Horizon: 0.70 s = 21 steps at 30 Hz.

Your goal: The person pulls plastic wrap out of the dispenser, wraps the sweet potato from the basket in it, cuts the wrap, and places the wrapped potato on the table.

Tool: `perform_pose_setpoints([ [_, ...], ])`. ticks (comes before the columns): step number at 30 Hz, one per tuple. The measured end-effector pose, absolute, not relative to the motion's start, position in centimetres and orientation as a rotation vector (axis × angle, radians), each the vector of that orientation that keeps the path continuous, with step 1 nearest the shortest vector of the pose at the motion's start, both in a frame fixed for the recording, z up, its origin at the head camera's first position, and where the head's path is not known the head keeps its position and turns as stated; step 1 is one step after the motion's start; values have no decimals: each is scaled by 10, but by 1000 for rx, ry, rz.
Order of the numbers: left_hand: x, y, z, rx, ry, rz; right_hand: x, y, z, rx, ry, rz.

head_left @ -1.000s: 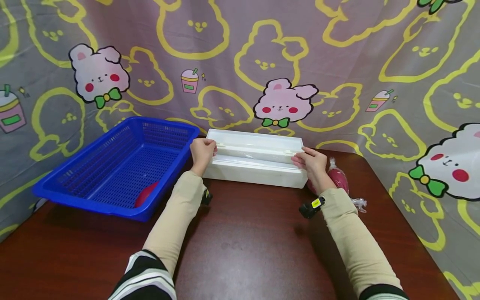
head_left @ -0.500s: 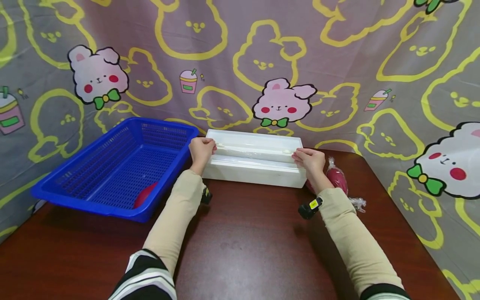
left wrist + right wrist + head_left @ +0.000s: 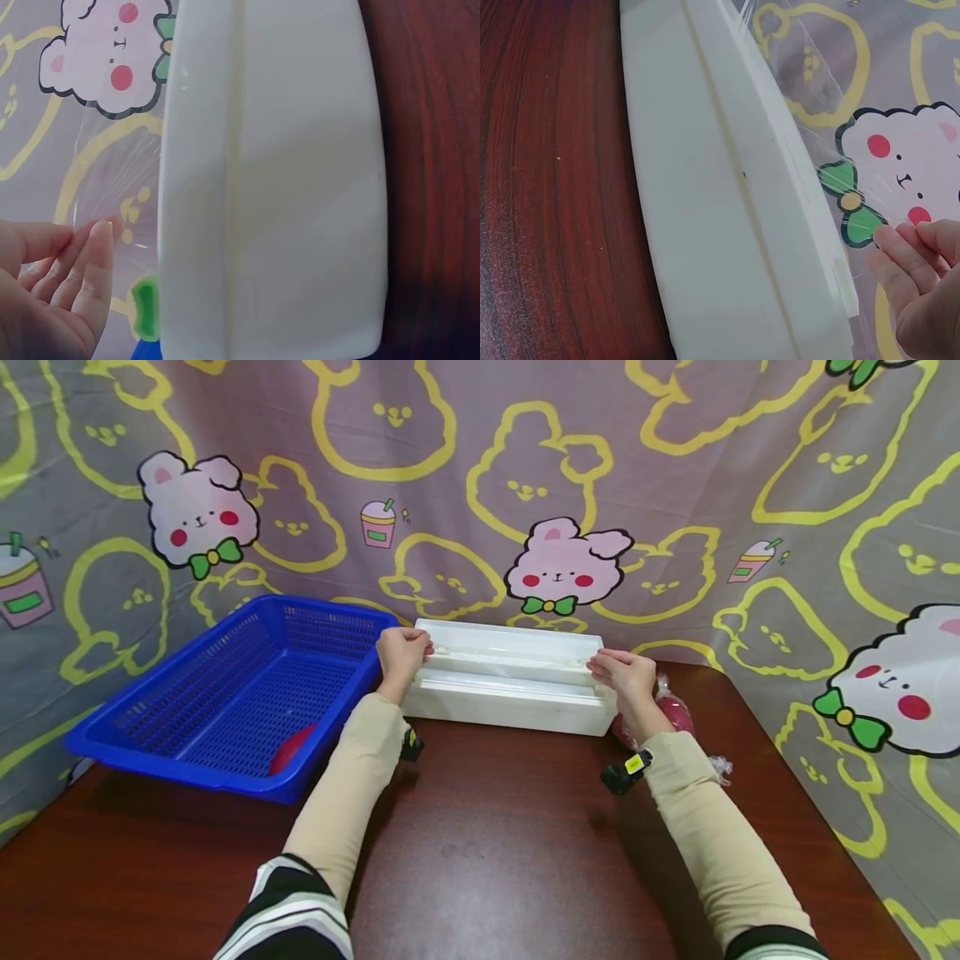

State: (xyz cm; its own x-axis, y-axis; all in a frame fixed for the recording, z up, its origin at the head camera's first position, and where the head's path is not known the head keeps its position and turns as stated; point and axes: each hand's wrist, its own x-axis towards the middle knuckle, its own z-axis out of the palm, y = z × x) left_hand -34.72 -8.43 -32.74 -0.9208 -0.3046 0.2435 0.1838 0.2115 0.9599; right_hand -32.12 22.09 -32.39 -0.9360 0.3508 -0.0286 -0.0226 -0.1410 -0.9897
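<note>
A long white cling film dispenser (image 3: pixel 510 706) stands at the back of the table with its lid (image 3: pixel 517 643) raised. Clear cling film (image 3: pixel 105 169) stretches up from behind its front wall in the left wrist view. My left hand (image 3: pixel 401 658) pinches the film between thumb and fingers at the dispenser's left end. At the right end, my right hand (image 3: pixel 628 681) pinches the same sheet, and creases in the film (image 3: pixel 821 86) show in the right wrist view. The film is hard to make out from the head view.
Left of the dispenser is a blue plastic basket (image 3: pixel 187 774) holding a red rounded thing (image 3: pixel 291 749). A red thing wrapped in clear film (image 3: pixel 677 712) lies beside my right hand, partly hidden by it. A patterned curtain (image 3: pixel 450 460) hangs close behind.
Both hands keep their pinch on the film and have shifted only slightly, the left a little upward. The dispenser and the basket stay in place.
</note>
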Motion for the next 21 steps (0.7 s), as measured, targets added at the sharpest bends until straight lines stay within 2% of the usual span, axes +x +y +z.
perform_pose_setpoints([
  [12, -345, -87, -319, 149, -2060, -1821, -326, 231, -324, -262, -1820, 2251],
  [21, -344, -87, -313, 168, -2079, -1832, -314, 230, -307, -307, -1837, 2267],
])
